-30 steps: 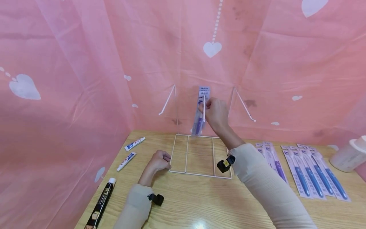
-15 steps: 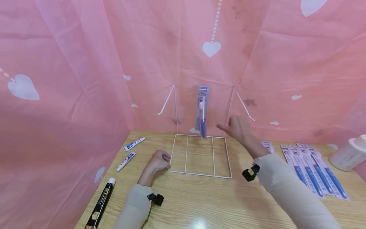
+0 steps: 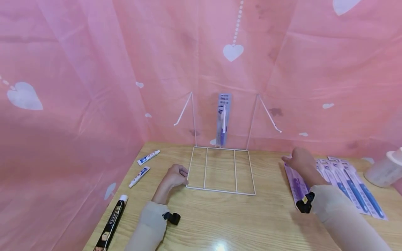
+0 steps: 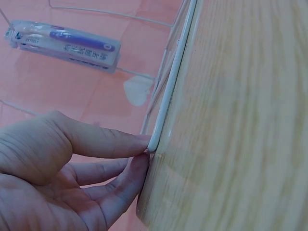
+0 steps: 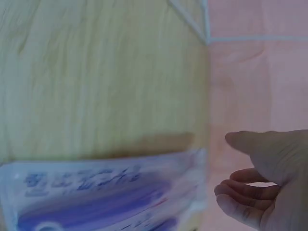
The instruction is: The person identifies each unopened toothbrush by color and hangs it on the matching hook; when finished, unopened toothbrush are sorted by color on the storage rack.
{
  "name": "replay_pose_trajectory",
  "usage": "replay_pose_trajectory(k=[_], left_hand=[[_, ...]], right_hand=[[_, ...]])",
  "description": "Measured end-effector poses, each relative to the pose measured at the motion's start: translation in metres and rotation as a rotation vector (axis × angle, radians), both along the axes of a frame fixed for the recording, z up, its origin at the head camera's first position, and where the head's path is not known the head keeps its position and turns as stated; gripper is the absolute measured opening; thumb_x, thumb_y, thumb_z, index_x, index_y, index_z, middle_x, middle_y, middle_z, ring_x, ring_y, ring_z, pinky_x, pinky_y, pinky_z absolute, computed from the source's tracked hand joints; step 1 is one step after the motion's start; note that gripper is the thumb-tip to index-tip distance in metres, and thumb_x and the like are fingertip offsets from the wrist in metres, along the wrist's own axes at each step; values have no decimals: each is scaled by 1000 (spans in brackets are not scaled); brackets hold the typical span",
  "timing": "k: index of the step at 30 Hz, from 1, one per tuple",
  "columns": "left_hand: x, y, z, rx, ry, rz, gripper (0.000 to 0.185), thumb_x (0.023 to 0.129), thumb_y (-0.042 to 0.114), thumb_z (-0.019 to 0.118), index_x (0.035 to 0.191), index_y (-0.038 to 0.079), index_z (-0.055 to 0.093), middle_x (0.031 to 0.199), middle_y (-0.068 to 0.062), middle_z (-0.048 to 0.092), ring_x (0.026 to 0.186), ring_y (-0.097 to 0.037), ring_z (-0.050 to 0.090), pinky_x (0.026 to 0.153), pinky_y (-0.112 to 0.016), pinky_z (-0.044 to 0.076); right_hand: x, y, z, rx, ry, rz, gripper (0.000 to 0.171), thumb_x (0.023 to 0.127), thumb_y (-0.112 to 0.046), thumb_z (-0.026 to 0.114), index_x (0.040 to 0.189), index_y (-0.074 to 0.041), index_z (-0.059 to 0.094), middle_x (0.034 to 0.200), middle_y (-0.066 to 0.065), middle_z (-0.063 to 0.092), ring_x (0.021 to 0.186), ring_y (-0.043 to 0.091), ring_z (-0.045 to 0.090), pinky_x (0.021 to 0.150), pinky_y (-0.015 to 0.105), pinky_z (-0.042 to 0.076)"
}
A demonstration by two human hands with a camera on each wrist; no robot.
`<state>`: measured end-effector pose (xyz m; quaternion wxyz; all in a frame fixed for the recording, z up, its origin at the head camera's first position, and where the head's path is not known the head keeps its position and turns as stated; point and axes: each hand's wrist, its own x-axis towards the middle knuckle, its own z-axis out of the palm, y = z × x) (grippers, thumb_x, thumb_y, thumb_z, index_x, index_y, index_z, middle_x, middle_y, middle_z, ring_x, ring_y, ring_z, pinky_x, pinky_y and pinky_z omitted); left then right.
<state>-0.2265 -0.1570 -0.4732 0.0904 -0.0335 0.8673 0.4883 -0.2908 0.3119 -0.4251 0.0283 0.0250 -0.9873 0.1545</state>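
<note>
Left hand (image 3: 174,177) pinching white wire rack (image 3: 220,169); right hand (image 3: 300,159) slack over purple packaged toothbrush (image 3: 296,184) (could snag neighbours).

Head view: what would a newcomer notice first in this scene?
The pink cloth with white hearts fills the back and sides. At the middle of the wooden table stands a white wire rack with one packed toothbrush hanging on it; the left hand holds the rack's near left corner. The right hand reaches over a row of toothbrush packs on the right.
</note>
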Motion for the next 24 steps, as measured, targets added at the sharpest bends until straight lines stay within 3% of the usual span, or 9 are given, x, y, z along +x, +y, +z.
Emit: replay_pose_trajectory(k=[6, 15, 24], left_hand=[[1, -1, -1, 5, -3, -5, 37, 65, -12, 78, 99, -3, 67, 88, -9, 61, 83, -23, 58, 75, -32, 51], [2, 1, 1, 12, -18, -6, 37, 65, -12, 78, 100, -4, 66, 89, -10, 62, 84, -23, 59, 75, -32, 51], [1, 0, 0, 7, 8, -10, 37, 65, -13, 78, 99, -5, 67, 87, -9, 62, 82, -22, 58, 74, -32, 51]], right_hand=[[-5, 12, -15, 43, -44, 9, 42, 84, -27, 72, 62, -9, 41, 57, 3, 39, 53, 21, 41, 46, 33, 35], [0, 15, -25, 5, -101, -1, 24, 83, -14, 65, 82, 9, 57, 71, 16, 55, 61, 29, 51, 54, 43, 44], [-5, 11, -27, 1, -41, 27, 20, 80, -11, 65, 76, 5, 55, 67, 13, 53, 58, 27, 50, 51, 39, 41]])
